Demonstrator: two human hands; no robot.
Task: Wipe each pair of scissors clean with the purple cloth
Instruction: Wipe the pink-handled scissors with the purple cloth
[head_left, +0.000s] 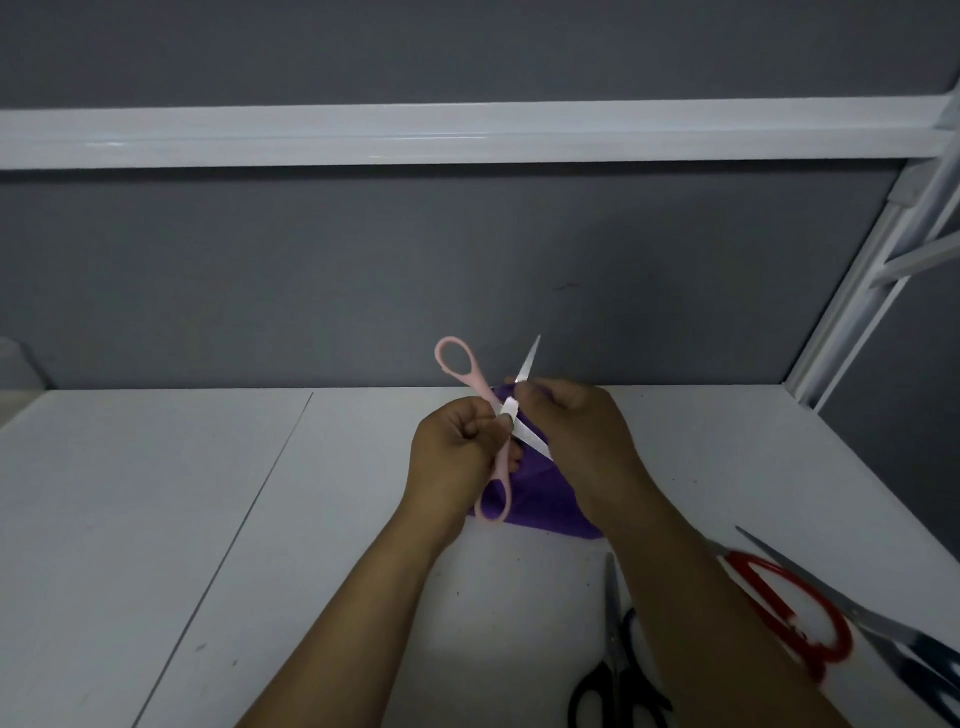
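Mid-task — left hand (457, 447) grips the pink scissors (480, 387), blades open; right hand (576, 431) pinches one blade with the purple cloth (540, 499). On the counter (208, 519), black scissors (615, 670) and red scissors (795, 613) wait — can't tell if wiped.

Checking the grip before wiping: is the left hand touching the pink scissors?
Touching. In the head view the left hand curls its fingers round one handle shaft of the pink scissors, with no gap.

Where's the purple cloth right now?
Centre of the head view: the purple cloth is bunched between the left hand and right hand, behind the pink scissors, its lower edge on the table.
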